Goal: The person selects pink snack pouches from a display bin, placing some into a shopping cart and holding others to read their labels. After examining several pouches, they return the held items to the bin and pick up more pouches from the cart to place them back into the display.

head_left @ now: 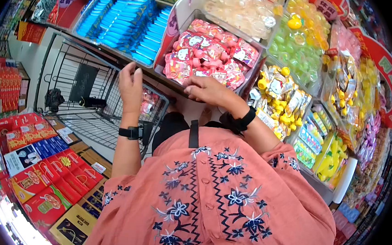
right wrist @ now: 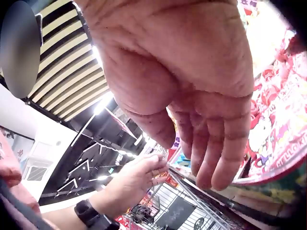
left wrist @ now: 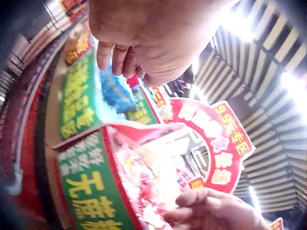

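My left hand (head_left: 131, 87) is raised over the near end of a wire shopping cart (head_left: 78, 74), its fingers loosely bent and nothing in them. At the front edge of a bin of pink Hello Kitty candy packs (head_left: 210, 54) is my right hand (head_left: 205, 90). In the right wrist view the palm of this right hand (right wrist: 192, 96) faces the camera with relaxed fingers and no item in it, and pink packs (right wrist: 283, 110) lie beside it. Pink packets (head_left: 148, 102) are inside the cart, seen through its wires.
Blue packets (head_left: 125, 22) fill the bin left of the pink one. Jelly cups (head_left: 241, 11) lie behind it, and yellow-topped packs (head_left: 276, 101) to its right. Red gift boxes (head_left: 54, 171) are stacked at the left, near the cart. A dark bundle (head_left: 54, 100) hangs at the cart's far side.
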### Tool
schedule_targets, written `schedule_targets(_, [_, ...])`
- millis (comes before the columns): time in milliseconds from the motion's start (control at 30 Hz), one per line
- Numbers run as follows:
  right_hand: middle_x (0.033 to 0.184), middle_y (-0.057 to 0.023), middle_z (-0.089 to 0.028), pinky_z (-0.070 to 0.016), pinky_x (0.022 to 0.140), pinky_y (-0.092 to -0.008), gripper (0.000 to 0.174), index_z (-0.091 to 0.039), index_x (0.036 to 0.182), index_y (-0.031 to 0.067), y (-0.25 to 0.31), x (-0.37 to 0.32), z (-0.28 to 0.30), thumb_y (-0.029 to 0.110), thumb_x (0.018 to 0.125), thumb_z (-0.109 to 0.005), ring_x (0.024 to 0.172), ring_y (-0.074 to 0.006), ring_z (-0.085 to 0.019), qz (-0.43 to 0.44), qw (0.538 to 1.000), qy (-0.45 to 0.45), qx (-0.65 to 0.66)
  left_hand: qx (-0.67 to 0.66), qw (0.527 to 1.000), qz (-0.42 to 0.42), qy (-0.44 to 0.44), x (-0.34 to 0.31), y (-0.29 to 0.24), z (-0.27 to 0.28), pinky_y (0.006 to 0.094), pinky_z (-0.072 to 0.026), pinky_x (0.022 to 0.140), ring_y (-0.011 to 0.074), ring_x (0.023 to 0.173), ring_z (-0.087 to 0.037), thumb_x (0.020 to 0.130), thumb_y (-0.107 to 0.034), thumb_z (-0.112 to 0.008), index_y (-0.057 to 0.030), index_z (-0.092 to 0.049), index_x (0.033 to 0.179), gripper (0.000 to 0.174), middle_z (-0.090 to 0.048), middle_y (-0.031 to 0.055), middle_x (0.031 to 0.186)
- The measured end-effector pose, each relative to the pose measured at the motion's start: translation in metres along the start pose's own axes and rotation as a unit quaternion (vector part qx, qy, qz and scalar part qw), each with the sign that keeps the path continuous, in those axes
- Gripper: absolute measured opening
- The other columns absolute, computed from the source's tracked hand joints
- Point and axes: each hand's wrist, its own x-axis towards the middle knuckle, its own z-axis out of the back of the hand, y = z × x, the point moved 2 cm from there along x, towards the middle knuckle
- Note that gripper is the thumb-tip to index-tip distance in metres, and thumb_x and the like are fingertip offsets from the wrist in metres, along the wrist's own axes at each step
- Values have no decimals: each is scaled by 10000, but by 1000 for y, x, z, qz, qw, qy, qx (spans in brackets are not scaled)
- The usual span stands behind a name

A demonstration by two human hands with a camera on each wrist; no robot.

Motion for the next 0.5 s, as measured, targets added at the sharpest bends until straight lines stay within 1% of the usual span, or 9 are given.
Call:
schedule_targets(67, [1057, -65, -690, -540, 798, -296, 317, -616, 1205, 39, -2, 4, -11, 252, 978, -552, 929, -138, -655, 23, 999, 26, -23, -66, 994, 89, -23, -15, 57, 14, 337, -486, 932, 240, 1063, -622, 968, -162, -601, 25, -612, 1196, 295, -635, 158, 1185])
schedule_targets(100, [1053, -65, -690, -541, 796, -299, 317, -616, 1206, 43, -5, 6, -17, 254, 977, -553, 926, -138, -655, 32, 998, 40, -34, -28, 993, 117, -14, -26, 80, 22, 336, -491, 927, 242, 1049, -629, 965, -168, -605, 27, -610, 1201, 307, -643, 158, 1169])
schedule_targets(133, [984, -111, -710, -517, 830, -350, 316, -654, 1136, 35, -9, 10, -22, 277, 945, -589, 930, -209, -666, 45, 997, 46, -43, 9, 989, 147, -4, -37, 104, 31, 336, -495, 921, 245, 1035, -635, 961, -175, -608, 29, -608, 1206, 318, -650, 158, 1153])
schedule_targets(167, [993, -114, -709, -517, 828, -351, 319, -651, 1141, 35, -3, 10, -25, 279, 945, -589, 925, -212, -666, 21, 997, 57, -46, 45, 983, 176, 6, -48, 127, 37, 335, -500, 915, 247, 1021, -642, 958, -181, -612, 31, -606, 1211, 330, -658, 158, 1137])
schedule_targets(300, [985, -112, -692, -534, 771, -369, 321, -636, 1161, 43, 6, 19, -39, 284, 953, -594, 895, -211, -665, -23, 993, 106, -52, 95, 965, 240, 48, -99, 220, 47, 383, -511, 913, 318, 1027, -665, 930, -259, -622, 33, -635, 1173, 380, -694, 199, 1096])
schedule_targets(367, [976, -106, -680, -553, 721, -369, 319, -630, 1165, 43, -26, 36, -53, 282, 957, -595, 881, -206, -664, 0, 990, 130, -52, 142, 954, 254, 78, -120, 268, 49, 410, -509, 921, 361, 1048, -665, 910, -292, -628, 30, -654, 1143, 399, -698, 227, 1101])
schedule_targets(400, [1055, -117, -676, -507, 867, -338, 325, -614, 1166, 15, -22, 38, -56, 270, 970, -568, 986, -211, -649, -45, 988, 135, -66, 138, 950, 264, 98, -131, 285, 48, 423, -505, 927, 381, 1062, -654, 898, -318, -630, 29, -662, 1122, 415, -690, 242, 1112])
schedule_targets(433, [1038, -114, -674, -504, 870, -329, 324, -616, 1161, 9, -25, 42, -60, 266, 968, -575, 980, -199, -641, -59, 987, 140, -53, 131, 946, 271, 118, -137, 295, 46, 436, -501, 933, 401, 1077, -644, 886, -344, -632, 27, -671, 1102, 432, -682, 258, 1123])
schedule_targets(500, [1012, -99, -676, -506, 858, -313, 315, -615, 1156, -2, -27, 50, -67, 248, 968, -579, 949, -181, -642, -59, 988, 136, -54, 171, 904, 349, 177, -151, 310, 42, 415, -498, 939, 372, 1075, -652, 875, -358, -648, 23, -678, 1123, 456, -690, 240, 1111])
